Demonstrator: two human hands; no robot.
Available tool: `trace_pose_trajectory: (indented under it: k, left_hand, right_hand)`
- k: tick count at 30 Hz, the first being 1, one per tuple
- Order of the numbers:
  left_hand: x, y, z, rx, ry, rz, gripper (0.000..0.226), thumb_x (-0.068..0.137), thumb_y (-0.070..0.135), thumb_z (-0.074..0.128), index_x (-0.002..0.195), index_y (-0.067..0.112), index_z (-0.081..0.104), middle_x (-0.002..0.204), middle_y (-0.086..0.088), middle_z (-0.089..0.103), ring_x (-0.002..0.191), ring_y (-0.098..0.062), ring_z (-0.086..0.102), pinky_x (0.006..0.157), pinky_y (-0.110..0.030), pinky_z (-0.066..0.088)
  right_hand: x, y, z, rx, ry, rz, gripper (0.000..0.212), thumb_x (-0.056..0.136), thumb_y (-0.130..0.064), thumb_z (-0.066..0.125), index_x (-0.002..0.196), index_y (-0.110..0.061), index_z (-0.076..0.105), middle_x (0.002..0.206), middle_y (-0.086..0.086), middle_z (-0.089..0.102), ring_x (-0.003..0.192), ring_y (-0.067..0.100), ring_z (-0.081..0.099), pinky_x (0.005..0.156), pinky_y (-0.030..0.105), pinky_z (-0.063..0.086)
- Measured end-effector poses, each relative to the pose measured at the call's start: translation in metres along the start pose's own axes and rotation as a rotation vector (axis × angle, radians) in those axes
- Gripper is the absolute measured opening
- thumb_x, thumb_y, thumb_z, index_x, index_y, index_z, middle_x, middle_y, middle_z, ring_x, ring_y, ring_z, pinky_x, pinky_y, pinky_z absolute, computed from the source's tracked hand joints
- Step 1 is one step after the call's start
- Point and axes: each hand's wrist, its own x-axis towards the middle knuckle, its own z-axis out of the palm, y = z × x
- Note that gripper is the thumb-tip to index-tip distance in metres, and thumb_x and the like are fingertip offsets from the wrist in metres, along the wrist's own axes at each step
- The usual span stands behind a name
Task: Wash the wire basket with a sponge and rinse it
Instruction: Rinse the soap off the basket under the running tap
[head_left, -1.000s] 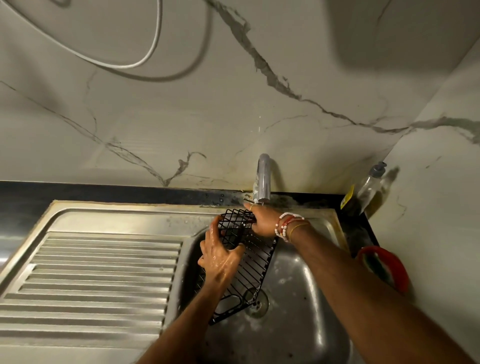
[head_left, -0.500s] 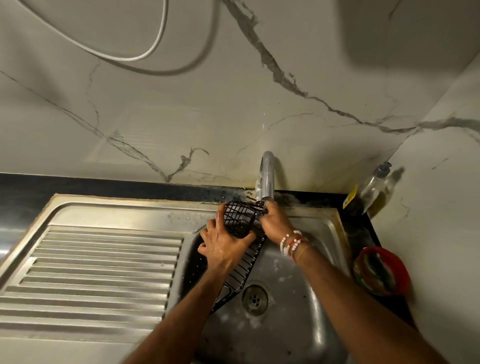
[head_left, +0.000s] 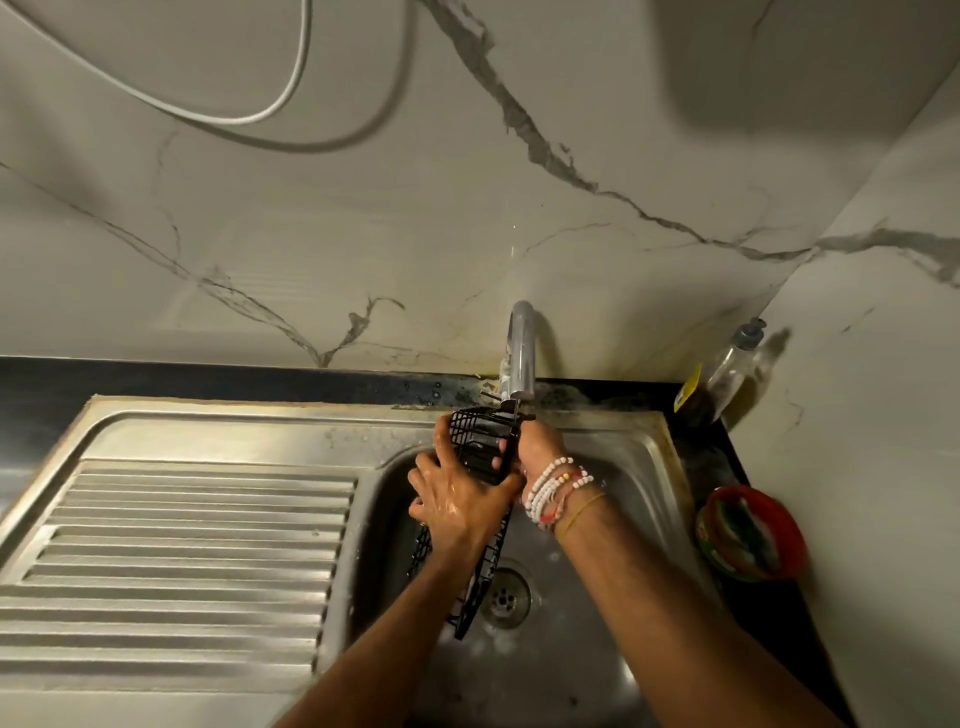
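A black wire basket (head_left: 475, 441) stands nearly on edge in the steel sink bowl (head_left: 613, 483), its top end just under the tap (head_left: 521, 358). My left hand (head_left: 460, 496), wet, wraps round the basket's middle from the left. My right hand (head_left: 540, 447), with bead bracelets at the wrist, grips the basket's upper right edge below the spout. The basket's lower end (head_left: 470, 610) reaches down beside the drain (head_left: 505, 597). No sponge shows in view.
A ribbed steel drainboard (head_left: 176, 551) lies left of the bowl. At the back right corner stands a dish soap bottle (head_left: 727, 371). A red round tub (head_left: 753, 532) sits on the dark counter right of the sink. Marble wall behind, with a white cable (head_left: 291, 88).
The basket has turned from lying flat and slanted to almost edge-on. My right wrist rotated down and my left hand closed further round the basket, both staying under the tap.
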Motion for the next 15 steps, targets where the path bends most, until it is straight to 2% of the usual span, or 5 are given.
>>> trace_pose_trajectory:
  k: [3,7,11,13,15]
  left_hand:
    - [-0.014,-0.009,-0.002,-0.079,0.066,0.063,0.114,0.057,0.067,0.068,0.152,0.039,0.011,0.128,-0.005,0.041,0.124,-0.022,0.034,0.102,-0.054,0.034]
    - [-0.041,-0.026,-0.005,-0.179,0.089,0.207,0.110,0.055,0.053,0.073,0.148,0.042,0.015,0.126,0.010,0.033,0.119,-0.004,0.025,0.104,-0.044,0.025]
    - [-0.057,-0.040,-0.009,-0.284,0.138,0.148,0.113,0.056,0.035,0.077,0.146,0.046,0.011,0.133,0.014,0.031,0.135,-0.017,0.027,0.115,-0.060,0.027]
    - [-0.056,-0.047,-0.012,-0.279,0.114,0.193,0.113,0.058,0.042,0.078,0.147,0.044,0.008,0.133,0.023,0.026,0.143,-0.030,0.026,0.116,-0.062,0.028]
    - [-0.054,-0.058,-0.020,-0.268,0.031,0.286,0.110,0.059,0.066,0.077,0.143,0.048,0.009,0.137,0.028,0.021,0.144,-0.021,0.026,0.119,-0.043,0.029]
  right_hand:
    - [0.000,0.002,0.000,0.074,-0.075,0.062,0.038,0.094,-0.024,0.038,0.062,-0.011,0.056,0.046,0.004,0.044,0.034,0.017,0.038,0.033,0.015,0.033]
    - [0.016,-0.013,-0.012,0.005,0.020,0.077,0.039,0.093,-0.021,0.032,0.058,-0.014,0.047,0.034,0.000,0.041,0.024,0.015,0.037,0.033,0.014,0.030]
    - [0.011,-0.010,-0.006,0.005,-0.031,0.087,0.035,0.096,-0.026,0.029,0.066,-0.016,0.045,0.044,-0.001,0.044,0.032,0.013,0.038,0.037,0.014,0.029]
    - [0.006,-0.006,0.005,0.059,-0.040,0.067,0.040,0.101,-0.035,0.026,0.075,-0.014,0.048,0.042,-0.003,0.045,0.031,0.012,0.035,0.034,0.013,0.029]
    - [0.006,-0.002,0.010,0.010,0.013,0.008,0.049,0.102,-0.043,0.020,0.072,-0.014,0.046,0.043,-0.004,0.044,0.025,0.012,0.033,0.035,0.014,0.026]
